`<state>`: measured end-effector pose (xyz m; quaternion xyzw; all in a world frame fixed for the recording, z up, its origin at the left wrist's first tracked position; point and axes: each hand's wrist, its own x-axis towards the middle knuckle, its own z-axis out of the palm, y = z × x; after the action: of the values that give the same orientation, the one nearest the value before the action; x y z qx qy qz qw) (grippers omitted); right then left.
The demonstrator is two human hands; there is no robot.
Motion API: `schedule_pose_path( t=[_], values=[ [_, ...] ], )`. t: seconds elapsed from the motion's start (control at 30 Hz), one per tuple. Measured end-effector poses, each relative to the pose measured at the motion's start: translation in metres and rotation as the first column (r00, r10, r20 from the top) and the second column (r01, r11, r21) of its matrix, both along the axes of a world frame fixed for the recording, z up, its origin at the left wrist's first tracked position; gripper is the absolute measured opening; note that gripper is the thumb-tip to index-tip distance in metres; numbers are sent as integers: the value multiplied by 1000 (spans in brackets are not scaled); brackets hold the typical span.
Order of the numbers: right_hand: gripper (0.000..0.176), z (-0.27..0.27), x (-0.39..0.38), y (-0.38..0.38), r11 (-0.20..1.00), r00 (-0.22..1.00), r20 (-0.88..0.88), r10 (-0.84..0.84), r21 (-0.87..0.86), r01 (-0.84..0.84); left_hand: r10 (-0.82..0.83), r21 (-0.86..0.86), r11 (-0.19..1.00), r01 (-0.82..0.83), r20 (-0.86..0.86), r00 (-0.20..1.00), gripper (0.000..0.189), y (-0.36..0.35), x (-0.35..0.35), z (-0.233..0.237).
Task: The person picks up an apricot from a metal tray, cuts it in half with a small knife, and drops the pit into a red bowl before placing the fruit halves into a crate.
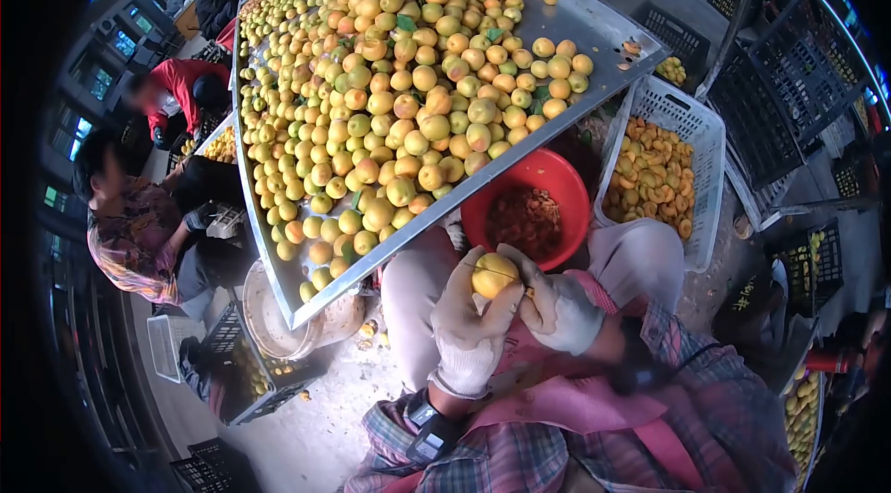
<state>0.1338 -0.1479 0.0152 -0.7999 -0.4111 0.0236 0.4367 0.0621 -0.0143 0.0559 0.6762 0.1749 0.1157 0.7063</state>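
Note:
In the head view, a yellow apricot (494, 276) sits between the fingers of my left hand (469, 330), which is gloved and closed around it. A thin dark line runs across the fruit's upper side. My right hand (560, 312), also gloved, is closed right beside the apricot, its fingertips near the fruit's right side. What it grips is hidden by its fingers. Just beyond both hands is a red bucket (577, 179) with brownish pits and wet scraps inside. To its right, a white crate (710, 140) holds halved apricots (652, 173).
A metal-edged sorting table (445, 201) heaped with whole apricots (390, 103) fills the front. A pale bucket (269, 307) and a dark crate (243, 368) stand at the left. Other people (139, 224) sit along the table's left side. Black crates (789, 89) are stacked right.

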Motion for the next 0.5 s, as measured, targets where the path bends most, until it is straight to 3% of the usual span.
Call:
schedule_pose_path(
  t=[0.07, 0.1, 0.17, 0.2, 0.27, 0.3, 0.37, 0.4, 0.47, 0.5],
  values=[
    [63, -1, 2, 0, 994, 998, -51, 23, -103, -28, 49, 166, 985, -50, 7, 999, 59, 1, 1, -6],
    [63, -1, 2, 1, 994, 998, -50, 25, -102, -30, 51, 167, 985, -51, 8, 999, 59, 1, 1, -7],
    [61, -1, 2, 3, 1000, 1000, -25, 13, -10, -13, 65, -106, 993, -54, 96, 993, 55, -1, 2, -8],
    [61, -1, 1, 3, 1000, 1000, -25, 14, -10, -15, 66, -107, 993, -56, 95, 993, 55, 1, 3, -5],
    [60, 1, 1, 5, 999, 999, -31, 14, 42, -13, -83, -411, 908, 84, 20, 996, 59, 5, 3, 3],
    [60, 2, 1, 5, 999, 999, -31, 15, 43, -14, -82, -411, 908, 83, 20, 996, 59, 5, 3, 0],
    [59, 4, 0, 4, 998, 998, 68, -3, 68, -1, 52, 78, 995, -55, 32, 998, 62, 1, 2, -9],
    [59, 7, 0, 3, 998, 998, 62, -7, 65, 3, 48, 76, 996, -50, 27, 998, 62, 2, 1, -10],
    [59, 15, 5, 1, 974, 965, -259, 47, -202, -102, 44, 282, 959, -31, -42, 998, 62, 7, 2, -8],
    [59, 13, 7, 2, 974, 966, -256, 46, -201, -100, 43, 284, 958, -31, -38, 998, 62, 7, 3, -8]
  ],
)
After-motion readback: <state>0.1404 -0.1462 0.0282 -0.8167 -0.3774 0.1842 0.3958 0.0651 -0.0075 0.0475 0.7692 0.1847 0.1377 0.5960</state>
